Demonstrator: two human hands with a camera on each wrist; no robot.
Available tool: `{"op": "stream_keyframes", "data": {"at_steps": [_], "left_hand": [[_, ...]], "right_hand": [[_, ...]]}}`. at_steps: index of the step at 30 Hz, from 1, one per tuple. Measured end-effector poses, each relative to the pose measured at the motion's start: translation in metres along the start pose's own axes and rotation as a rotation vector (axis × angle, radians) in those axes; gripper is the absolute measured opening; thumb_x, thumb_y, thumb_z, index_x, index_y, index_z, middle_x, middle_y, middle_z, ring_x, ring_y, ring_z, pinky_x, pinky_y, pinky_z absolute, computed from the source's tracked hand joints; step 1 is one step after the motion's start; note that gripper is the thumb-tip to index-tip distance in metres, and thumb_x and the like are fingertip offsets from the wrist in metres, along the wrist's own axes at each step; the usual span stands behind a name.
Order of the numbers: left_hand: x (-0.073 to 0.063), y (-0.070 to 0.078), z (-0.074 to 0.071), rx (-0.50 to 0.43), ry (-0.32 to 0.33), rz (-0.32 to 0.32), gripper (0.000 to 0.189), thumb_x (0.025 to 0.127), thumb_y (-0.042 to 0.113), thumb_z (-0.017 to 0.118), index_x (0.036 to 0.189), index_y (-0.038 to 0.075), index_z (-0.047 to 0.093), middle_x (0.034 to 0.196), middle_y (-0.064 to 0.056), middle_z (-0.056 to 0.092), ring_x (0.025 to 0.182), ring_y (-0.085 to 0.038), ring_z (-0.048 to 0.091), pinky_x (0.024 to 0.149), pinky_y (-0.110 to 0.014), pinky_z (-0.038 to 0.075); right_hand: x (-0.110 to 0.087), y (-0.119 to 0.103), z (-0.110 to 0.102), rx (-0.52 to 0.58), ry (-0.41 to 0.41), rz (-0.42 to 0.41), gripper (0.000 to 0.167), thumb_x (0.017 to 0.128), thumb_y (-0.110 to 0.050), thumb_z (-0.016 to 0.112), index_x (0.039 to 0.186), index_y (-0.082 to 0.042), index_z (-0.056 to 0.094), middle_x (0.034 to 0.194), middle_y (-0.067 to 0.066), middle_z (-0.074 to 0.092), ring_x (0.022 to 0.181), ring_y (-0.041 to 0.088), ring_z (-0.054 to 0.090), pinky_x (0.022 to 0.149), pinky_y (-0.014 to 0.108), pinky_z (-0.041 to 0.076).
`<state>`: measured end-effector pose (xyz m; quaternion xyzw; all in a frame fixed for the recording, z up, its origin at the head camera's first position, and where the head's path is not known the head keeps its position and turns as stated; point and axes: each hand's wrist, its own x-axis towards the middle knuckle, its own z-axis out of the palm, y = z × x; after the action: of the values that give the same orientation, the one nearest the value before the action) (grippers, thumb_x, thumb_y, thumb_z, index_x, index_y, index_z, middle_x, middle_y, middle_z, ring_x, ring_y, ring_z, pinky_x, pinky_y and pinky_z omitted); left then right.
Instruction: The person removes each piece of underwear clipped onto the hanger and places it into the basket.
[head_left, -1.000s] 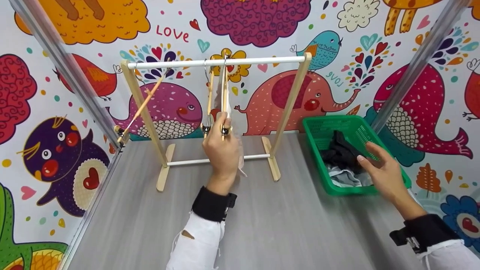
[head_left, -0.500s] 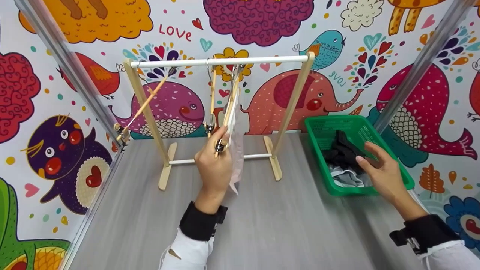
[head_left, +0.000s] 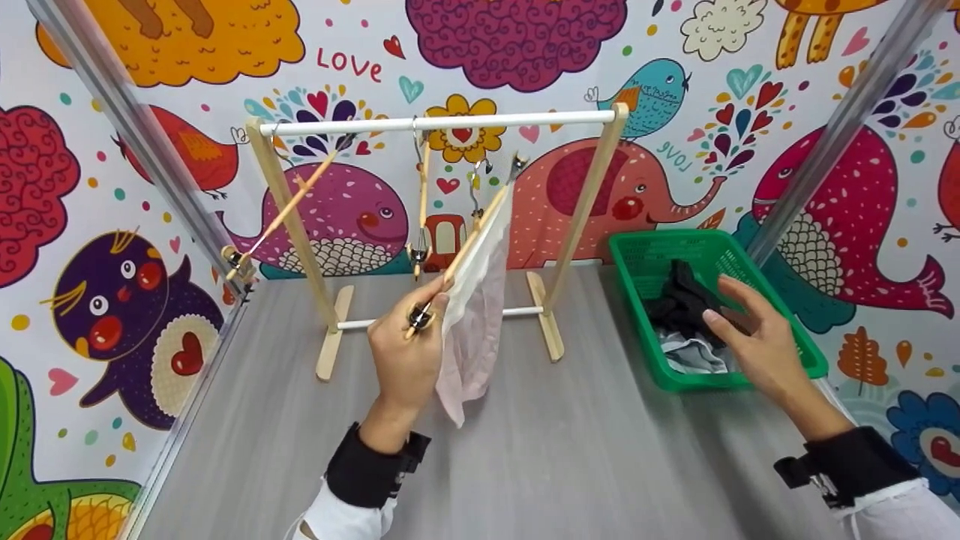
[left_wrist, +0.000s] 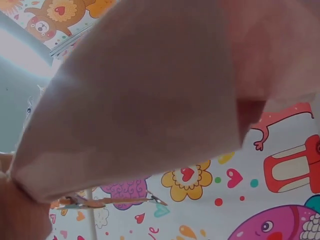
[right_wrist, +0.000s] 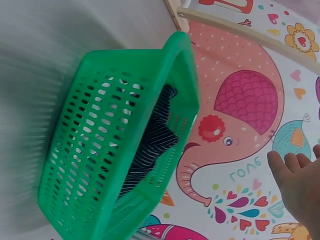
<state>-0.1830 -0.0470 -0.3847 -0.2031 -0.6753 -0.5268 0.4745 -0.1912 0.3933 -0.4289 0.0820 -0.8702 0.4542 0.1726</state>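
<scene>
My left hand (head_left: 405, 352) grips one end of a wooden clip hanger (head_left: 478, 231), just beside its metal clip. A pale pink and white cloth (head_left: 474, 337) hangs from the hanger, which slants up and away to the right. Its hook (head_left: 475, 180) is off the rack's white rod (head_left: 525, 119). In the left wrist view the cloth (left_wrist: 140, 95) fills most of the picture. Over the right side of a green basket (head_left: 646, 349) hovers my right hand (head_left: 765, 356), holding nothing, with fingers apart. Black (head_left: 681, 300) and grey (head_left: 690, 354) garments lie inside the basket.
Two more wooden clip hangers, one slanted at the left (head_left: 300, 191) and one near the middle (head_left: 424, 187), hang on the rod without cloth. The rack's wooden feet (head_left: 546, 319) stand on a grey table (head_left: 540, 450). Patterned walls (head_left: 112, 225) enclose the table at the back and sides.
My left hand has lifted the hanger with the pink cloth off the rod and drawn it down, toward me and left. The cloth has swung into fuller view. My right hand has barely moved.
</scene>
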Motion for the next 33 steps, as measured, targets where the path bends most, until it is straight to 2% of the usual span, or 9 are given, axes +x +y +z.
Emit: {"op": "stream_keyframes", "data": {"at_steps": [3, 10, 15, 18, 25, 33], "left_hand": [[-0.003, -0.002, -0.004, -0.023, -0.032, 0.000, 0.019, 0.086, -0.012, 0.079, 0.105, -0.011, 0.076, 0.098, -0.018, 0.079, 0.086, -0.033, 0.078, 0.078, -0.022, 0.060], [-0.009, -0.010, -0.013, -0.113, -0.120, -0.022, 0.017, 0.087, -0.013, 0.077, 0.104, -0.010, 0.076, 0.097, -0.018, 0.079, 0.088, -0.027, 0.078, 0.079, -0.024, 0.061], [-0.010, -0.009, -0.023, -0.188, -0.179, -0.094, 0.017, 0.088, -0.013, 0.075, 0.105, -0.011, 0.075, 0.097, -0.020, 0.078, 0.094, -0.015, 0.077, 0.080, -0.026, 0.061], [-0.010, -0.007, -0.028, -0.228, -0.199, -0.128, 0.016, 0.090, -0.014, 0.073, 0.106, -0.012, 0.075, 0.096, -0.021, 0.078, 0.094, -0.013, 0.077, 0.081, -0.026, 0.061], [-0.008, -0.001, -0.035, -0.296, -0.248, -0.170, 0.015, 0.092, -0.012, 0.071, 0.107, -0.012, 0.075, 0.097, -0.021, 0.078, 0.094, -0.017, 0.078, 0.082, -0.030, 0.062], [-0.010, -0.004, -0.040, -0.353, -0.308, -0.140, 0.018, 0.090, -0.017, 0.070, 0.106, -0.011, 0.075, 0.098, -0.021, 0.078, 0.093, -0.019, 0.078, 0.081, -0.030, 0.062]], "right_hand": [[0.000, -0.005, 0.001, 0.008, 0.004, -0.024, 0.056, 0.106, -0.016, 0.065, 0.158, -0.009, 0.045, 0.155, 0.016, 0.049, 0.129, -0.006, 0.048, 0.098, 0.006, 0.043], [-0.004, -0.022, 0.006, 0.064, 0.015, -0.105, 0.054, 0.103, -0.003, 0.065, 0.154, -0.006, 0.050, 0.153, -0.003, 0.052, 0.134, -0.002, 0.048, 0.102, 0.010, 0.043], [-0.005, -0.032, 0.010, 0.084, -0.003, -0.170, 0.061, 0.097, 0.007, 0.067, 0.154, -0.002, 0.049, 0.154, -0.011, 0.049, 0.138, 0.003, 0.047, 0.107, 0.013, 0.041], [-0.005, -0.037, 0.011, 0.088, -0.027, -0.205, 0.066, 0.094, 0.011, 0.068, 0.155, -0.001, 0.047, 0.156, -0.011, 0.049, 0.140, 0.005, 0.046, 0.108, 0.014, 0.040], [-0.001, -0.050, 0.012, 0.102, -0.039, -0.294, 0.076, 0.086, 0.016, 0.073, 0.155, -0.002, 0.048, 0.159, 0.004, 0.049, 0.142, 0.010, 0.046, 0.109, 0.015, 0.040], [0.004, -0.067, 0.018, 0.089, -0.038, -0.343, 0.090, 0.074, 0.018, 0.084, 0.154, -0.003, 0.049, 0.158, 0.007, 0.050, 0.140, 0.011, 0.048, 0.108, 0.015, 0.041]]}}
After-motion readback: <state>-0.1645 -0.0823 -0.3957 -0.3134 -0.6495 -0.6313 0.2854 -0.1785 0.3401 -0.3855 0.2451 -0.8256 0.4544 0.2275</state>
